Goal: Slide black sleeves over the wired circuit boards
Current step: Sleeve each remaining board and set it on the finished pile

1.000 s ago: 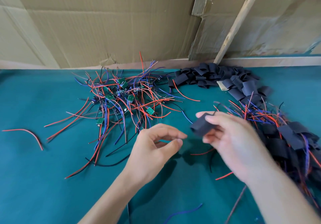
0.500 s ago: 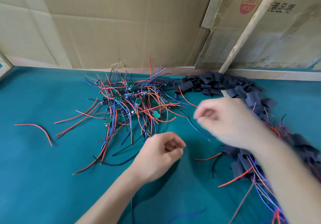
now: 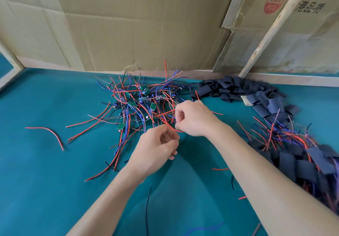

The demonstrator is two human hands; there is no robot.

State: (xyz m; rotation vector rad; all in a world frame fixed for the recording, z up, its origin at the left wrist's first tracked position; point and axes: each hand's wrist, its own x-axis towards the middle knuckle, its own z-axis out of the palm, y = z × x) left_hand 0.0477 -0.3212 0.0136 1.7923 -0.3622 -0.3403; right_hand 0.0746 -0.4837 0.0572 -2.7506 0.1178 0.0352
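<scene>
The right hand [image 3: 194,118] has dropped its finished sleeve (onto the right-hand heap, likely) and now pinches wires at the tangled circuit boards [image 3: 141,103]; left hand [image 3: 157,149] curled, seemingly empty; black sleeves [image 3: 238,89] far right.

Both hands, left hand [image 3: 157,149] and right hand [image 3: 192,118], pinch red wires [image 3: 165,124] beside the tangled circuit boards [image 3: 143,103].

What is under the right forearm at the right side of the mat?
The right forearm crosses over the teal mat and the near edge of the sleeved boards pile. Black sleeves and red and blue wires show beside it; whatever lies directly beneath it is covered.
</scene>
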